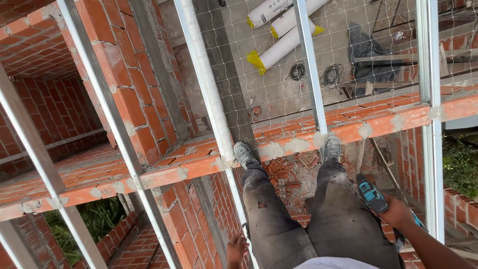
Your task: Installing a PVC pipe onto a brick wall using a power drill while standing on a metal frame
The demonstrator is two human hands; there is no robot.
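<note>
Firmly in right hand [397, 211]: drill [372, 193].

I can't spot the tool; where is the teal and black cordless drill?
In the head view, lower right: the teal and black cordless drill sits in the right hand, beside the right knee.

Building site, raw brick walls [139, 104], safety netting [348, 60]

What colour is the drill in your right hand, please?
Teal and black drill, gripped by the right hand; head view.
</note>
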